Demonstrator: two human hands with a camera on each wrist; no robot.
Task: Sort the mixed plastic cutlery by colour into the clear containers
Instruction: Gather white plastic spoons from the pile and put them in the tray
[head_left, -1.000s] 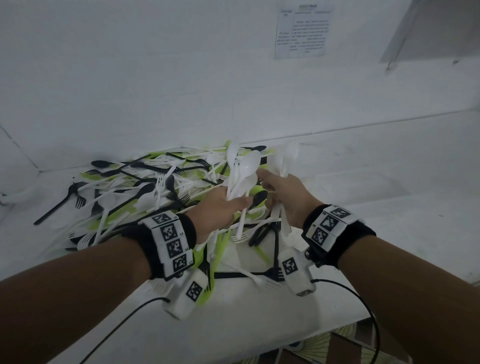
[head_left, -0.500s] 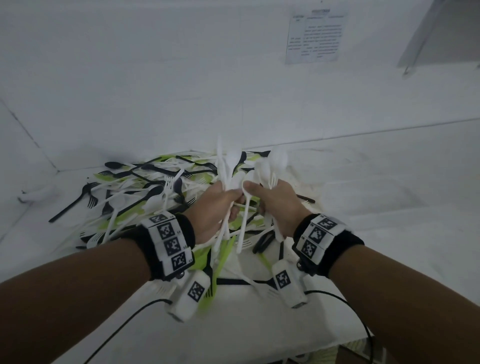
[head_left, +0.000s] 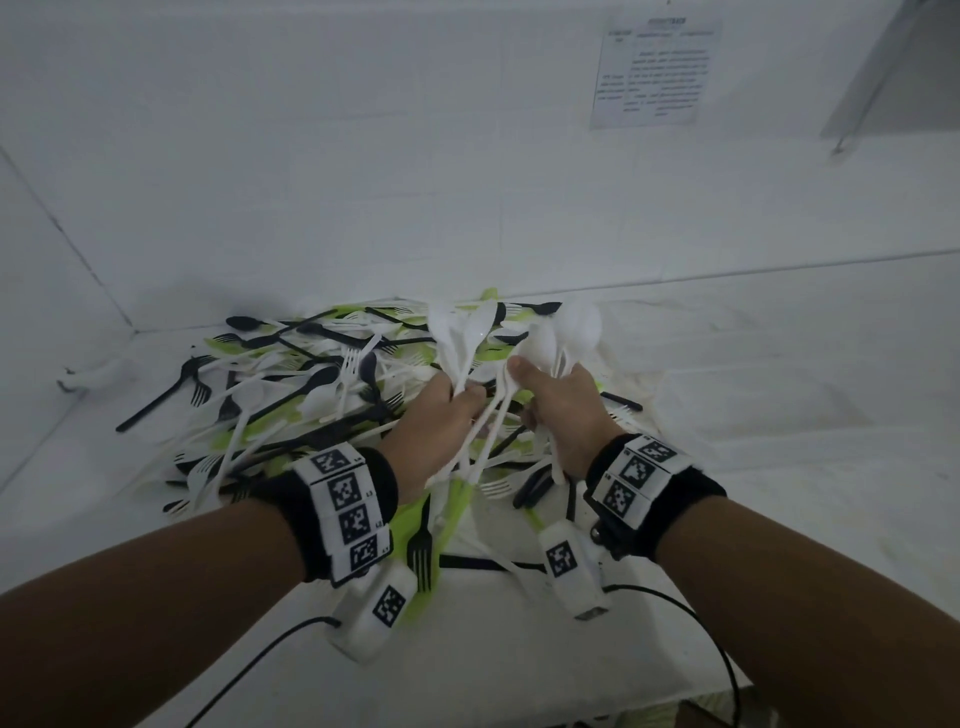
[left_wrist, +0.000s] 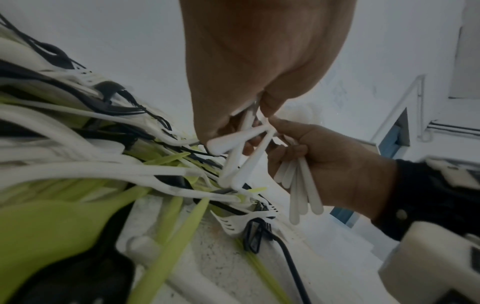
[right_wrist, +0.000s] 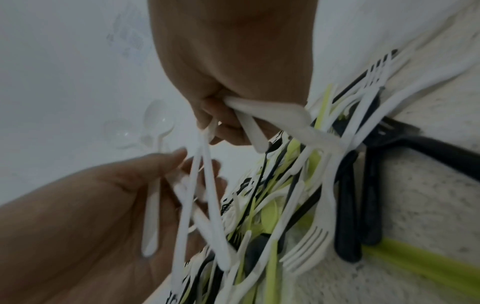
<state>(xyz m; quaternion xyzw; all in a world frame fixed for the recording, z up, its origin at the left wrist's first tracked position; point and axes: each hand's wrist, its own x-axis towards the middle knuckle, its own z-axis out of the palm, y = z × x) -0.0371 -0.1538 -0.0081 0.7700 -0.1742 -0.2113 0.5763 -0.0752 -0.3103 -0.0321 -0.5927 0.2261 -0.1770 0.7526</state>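
1. Left hand (head_left: 439, 421), centre of the head view: fingers curled round a bundle of white spoons (head_left: 462, 338), bowls fanning up past the knuckles, handles trailing down under the palm.
2. Right hand (head_left: 563, 410), just to its right: fingers and thumb closed round a second bunch of white spoons (head_left: 571, 327), bowls up, handles poking out below the fist.
3. Left wrist view: right hand (left_wrist: 335, 164) at centre right, gripping several white handles (left_wrist: 303, 191) that hang down side by side; left hand (left_wrist: 254, 67) at top centre with crossed handles sticking out beneath it.
4. Right wrist view: left hand (right_wrist: 85, 209) in the lower left, fingers wrapped on long white handles (right_wrist: 205, 185); right hand (right_wrist: 233, 61) at top centre.
5. Mixed pile of cutlery (head_left: 291, 384) in black, white and lime green, spread over the white table (head_left: 753, 415) left of and beneath both hands.
6. Printed sheet (head_left: 654, 73) on the wall, upper right of the head view.
7. Clear containers: in none of the views.
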